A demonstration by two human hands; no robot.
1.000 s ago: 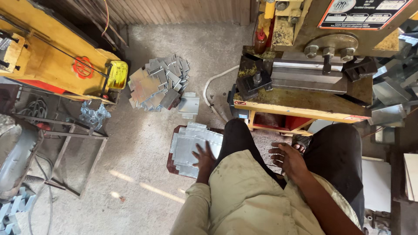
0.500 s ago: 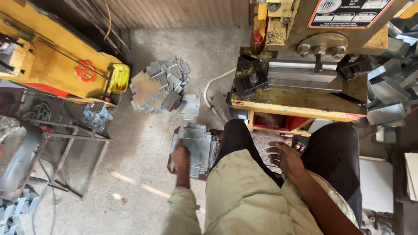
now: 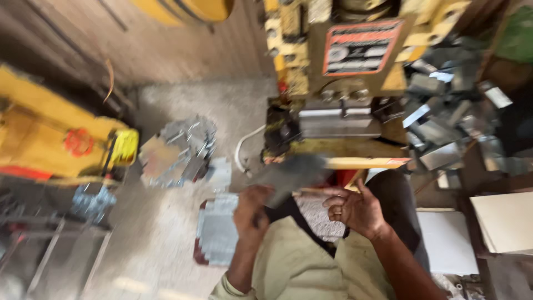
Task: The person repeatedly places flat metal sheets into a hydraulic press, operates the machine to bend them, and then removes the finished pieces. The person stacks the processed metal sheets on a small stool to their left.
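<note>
Since half a second ago your left hand (image 3: 252, 214) has come up off the stack (image 3: 217, 236) on the floor and now carries a grey metal plate (image 3: 290, 173), lifted to the near edge of the press (image 3: 338, 83). Fingers closed on the plate's lower left corner; the plate is tilted and motion-blurred, its far end just under the press's yellow table (image 3: 355, 162). Your right hand (image 3: 355, 208) is raised, just right of the plate, fingers loosely curled and apart, holding nothing; whether a fingertip touches the plate I cannot tell. View has also swung upward: more of the press shows.

Stack lies left of your knee, below the left hand. Further left and far, a loose heap (image 3: 177, 151) of similar plates on concrete. Yellow machine (image 3: 61, 141) at far left. Pile of bent parts (image 3: 449, 119) right of the press.
</note>
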